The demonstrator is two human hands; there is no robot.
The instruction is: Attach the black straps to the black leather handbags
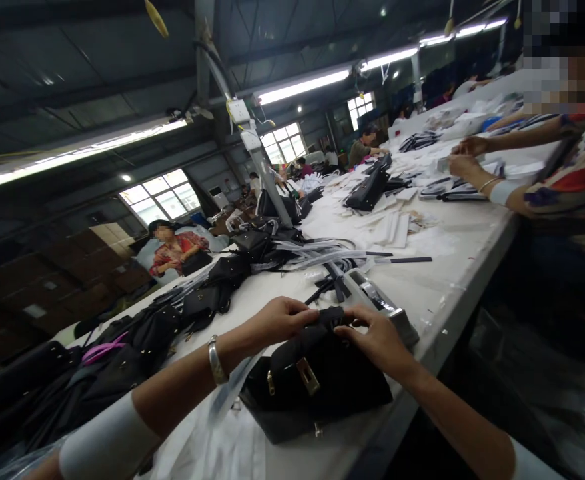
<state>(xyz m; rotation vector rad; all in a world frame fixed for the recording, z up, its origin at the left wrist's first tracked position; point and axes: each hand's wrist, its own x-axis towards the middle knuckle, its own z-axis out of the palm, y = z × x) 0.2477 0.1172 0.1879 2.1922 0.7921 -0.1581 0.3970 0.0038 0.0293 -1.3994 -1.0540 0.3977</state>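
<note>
A black handbag [332, 377] with gold-coloured hardware lies tilted on the white table in front of me, near its edge. At its top, my left hand [290, 319] pinches a short black strap or flap piece with thumb and fingers. My right hand [375, 337] grips the same top part from the other side, its fingers curled over the bag's edge. Just beyond my right hand sits a grey metal tape dispenser or similar device [372, 293]. Clear plastic film [212, 440] spreads under and left of the bag.
Black handbags [207, 300] pile along the table's left side, with a pink strap [103, 349] among them. Wrapped straps [322, 253] lie ahead. Across the table [452, 240], a co-worker's hands [465, 163] work at the right; another person [180, 250] sits at the left.
</note>
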